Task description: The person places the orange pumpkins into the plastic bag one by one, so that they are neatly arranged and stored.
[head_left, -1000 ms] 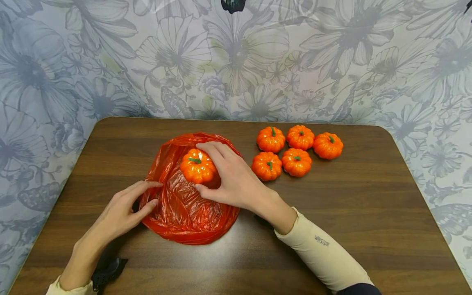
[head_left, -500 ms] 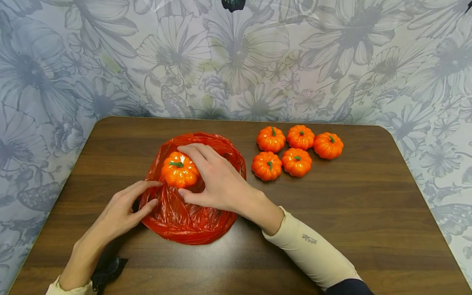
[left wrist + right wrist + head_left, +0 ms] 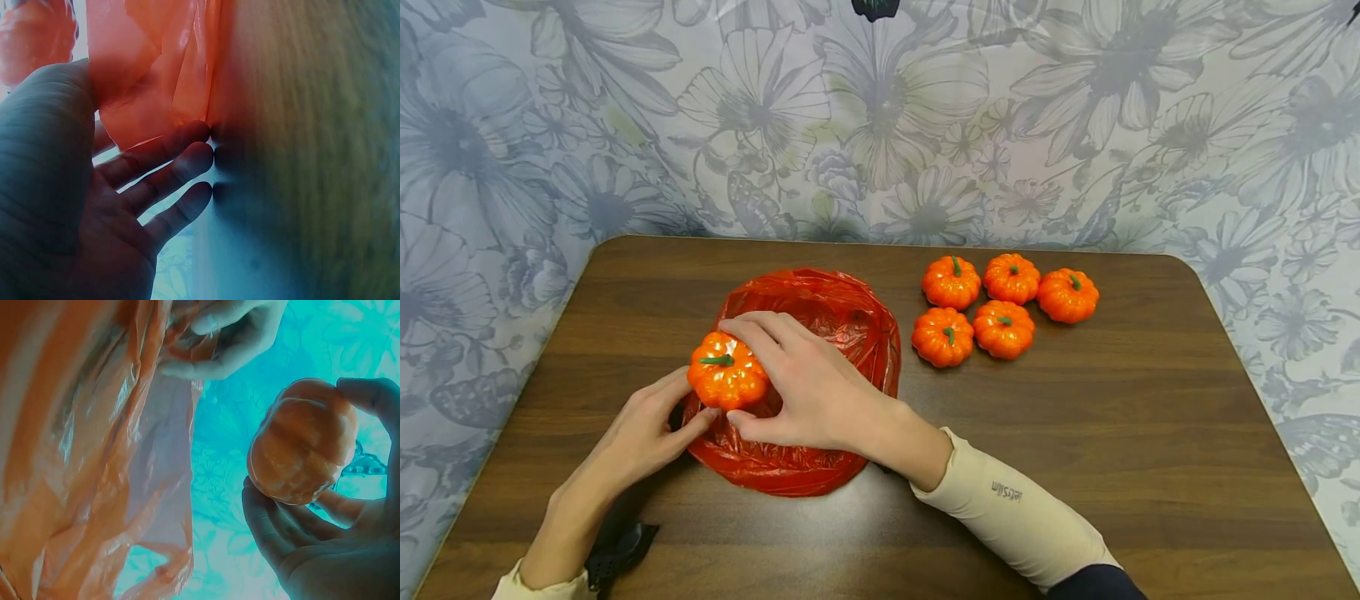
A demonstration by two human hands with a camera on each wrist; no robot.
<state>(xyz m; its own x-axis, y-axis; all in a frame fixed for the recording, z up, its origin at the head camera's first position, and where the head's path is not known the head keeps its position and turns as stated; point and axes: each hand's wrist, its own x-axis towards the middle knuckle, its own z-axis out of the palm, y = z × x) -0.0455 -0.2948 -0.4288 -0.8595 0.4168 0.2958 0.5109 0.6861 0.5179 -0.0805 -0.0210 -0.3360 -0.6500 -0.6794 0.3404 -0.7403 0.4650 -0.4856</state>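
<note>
My right hand grips a small orange pumpkin with a green stem, its thumb on one side and fingers on the other. In the head view the pumpkin overlaps the left rim of the red plastic bag; the right wrist view shows the pumpkin held up, apart from the bag. My left hand pinches the bag's left edge. In the left wrist view, the red film passes between the thumb and fingers, with fingertips by the tabletop. The pumpkin partly hides the left fingertips in the head view.
Several matching orange pumpkins stand in a group to the right of the bag. Beneath everything is a brown wooden table. Floral wallpaper rises behind its far edge. A black strap hangs at my left wrist.
My right hand has carried the pumpkin left and nearer to me, from over the bag's middle to its left rim by my left hand. The left hand has stayed put.
</note>
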